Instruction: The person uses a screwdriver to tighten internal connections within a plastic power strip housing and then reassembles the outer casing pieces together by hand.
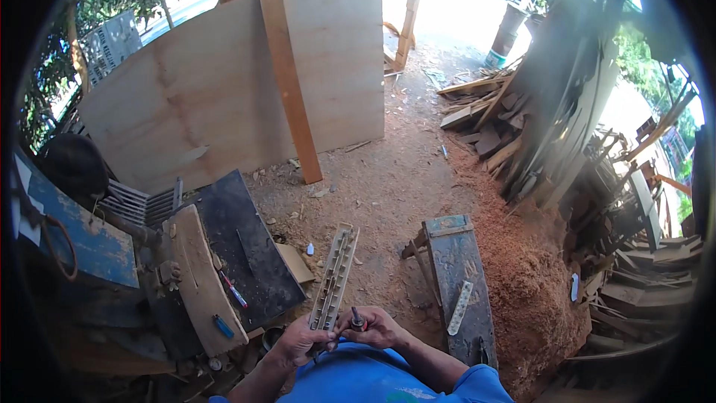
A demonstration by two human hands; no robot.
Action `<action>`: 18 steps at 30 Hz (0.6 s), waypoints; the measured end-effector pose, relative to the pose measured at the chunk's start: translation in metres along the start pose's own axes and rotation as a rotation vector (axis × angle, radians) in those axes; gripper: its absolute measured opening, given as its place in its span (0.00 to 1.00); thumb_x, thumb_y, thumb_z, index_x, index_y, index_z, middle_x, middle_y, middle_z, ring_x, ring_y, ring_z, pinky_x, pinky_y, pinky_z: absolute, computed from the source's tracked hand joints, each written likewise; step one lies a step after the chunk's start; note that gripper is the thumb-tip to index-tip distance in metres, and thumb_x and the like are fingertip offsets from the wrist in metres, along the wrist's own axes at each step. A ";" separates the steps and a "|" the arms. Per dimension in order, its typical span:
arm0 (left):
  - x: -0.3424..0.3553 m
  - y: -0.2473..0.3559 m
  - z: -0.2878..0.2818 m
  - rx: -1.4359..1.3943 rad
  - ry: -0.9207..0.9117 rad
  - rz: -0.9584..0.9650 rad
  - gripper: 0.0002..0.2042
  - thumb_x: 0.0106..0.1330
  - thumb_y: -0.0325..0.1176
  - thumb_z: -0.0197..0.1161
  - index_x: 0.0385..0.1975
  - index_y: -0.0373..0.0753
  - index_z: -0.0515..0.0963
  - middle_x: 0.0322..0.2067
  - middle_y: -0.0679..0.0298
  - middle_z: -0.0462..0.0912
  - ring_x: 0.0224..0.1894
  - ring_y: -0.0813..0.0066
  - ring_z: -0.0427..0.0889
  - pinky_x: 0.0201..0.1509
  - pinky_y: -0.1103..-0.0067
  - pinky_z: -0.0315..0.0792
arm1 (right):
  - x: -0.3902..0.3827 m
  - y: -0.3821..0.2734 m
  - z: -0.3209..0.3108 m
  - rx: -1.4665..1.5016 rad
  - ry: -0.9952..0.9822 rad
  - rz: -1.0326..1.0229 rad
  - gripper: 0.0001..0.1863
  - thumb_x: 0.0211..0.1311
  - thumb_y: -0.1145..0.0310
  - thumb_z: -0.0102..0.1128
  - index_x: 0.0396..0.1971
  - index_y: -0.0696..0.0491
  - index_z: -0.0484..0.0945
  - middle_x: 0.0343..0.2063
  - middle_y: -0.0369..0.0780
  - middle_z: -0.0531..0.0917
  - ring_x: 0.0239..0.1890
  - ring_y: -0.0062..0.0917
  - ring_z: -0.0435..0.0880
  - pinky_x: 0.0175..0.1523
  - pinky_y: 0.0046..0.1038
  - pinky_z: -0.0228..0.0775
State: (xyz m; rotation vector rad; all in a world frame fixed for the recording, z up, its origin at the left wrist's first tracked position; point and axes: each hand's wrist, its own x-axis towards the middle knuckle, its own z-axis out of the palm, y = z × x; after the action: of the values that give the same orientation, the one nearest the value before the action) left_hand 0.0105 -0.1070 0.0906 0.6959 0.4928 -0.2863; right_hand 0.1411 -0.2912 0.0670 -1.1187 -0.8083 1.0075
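Note:
My left hand [300, 341] is closed around the lower end of a long, narrow wooden strip [335, 272]. A row of small notches or pegs runs along the strip, and its far end points away from me. Close beside it, my right hand [382, 327] is closed on a small hand tool [359, 321] with a dark shaft and a reddish part; its exact kind is not clear. The fingers of both hands nearly meet at the strip's near end. What the right fingertips touch there is too small to make out.
To my right stands a worn narrow bench [461, 276] bearing a pale perforated strip [460, 307]. At left are a black board [250, 254], a brown plank [198, 272], a pen [235, 291] and a blue-handled tool [223, 326]. Beyond lie plywood [209, 89], a wooden post [287, 75] and shavings [522, 291].

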 end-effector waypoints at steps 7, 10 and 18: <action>-0.006 -0.007 -0.002 -0.038 -0.080 -0.008 0.12 0.61 0.19 0.66 0.44 0.33 0.74 0.32 0.61 0.79 0.30 0.73 0.80 0.34 0.78 0.76 | 0.006 -0.017 -0.013 -0.180 -0.194 -0.100 0.10 0.61 0.74 0.67 0.42 0.56 0.82 0.38 0.40 0.84 0.42 0.30 0.84 0.50 0.30 0.75; -0.013 -0.015 -0.006 -0.025 -0.100 -0.022 0.15 0.60 0.18 0.65 0.47 0.33 0.73 0.32 0.61 0.79 0.29 0.74 0.79 0.34 0.79 0.74 | 0.011 -0.016 -0.013 -0.254 -0.274 -0.158 0.11 0.57 0.74 0.68 0.40 0.57 0.81 0.37 0.40 0.84 0.41 0.33 0.84 0.48 0.31 0.75; -0.028 -0.038 -0.005 0.045 -0.041 0.056 0.17 0.62 0.18 0.64 0.51 0.34 0.73 0.35 0.62 0.80 0.30 0.77 0.78 0.35 0.80 0.74 | 0.004 -0.008 -0.015 -0.297 -0.477 -0.079 0.12 0.53 0.72 0.68 0.38 0.57 0.80 0.35 0.40 0.83 0.39 0.32 0.84 0.46 0.31 0.75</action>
State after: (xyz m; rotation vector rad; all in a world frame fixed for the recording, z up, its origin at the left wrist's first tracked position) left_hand -0.0308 -0.1297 0.0816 0.7447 0.4283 -0.2589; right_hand 0.1577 -0.2935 0.0712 -1.0964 -1.4109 1.1292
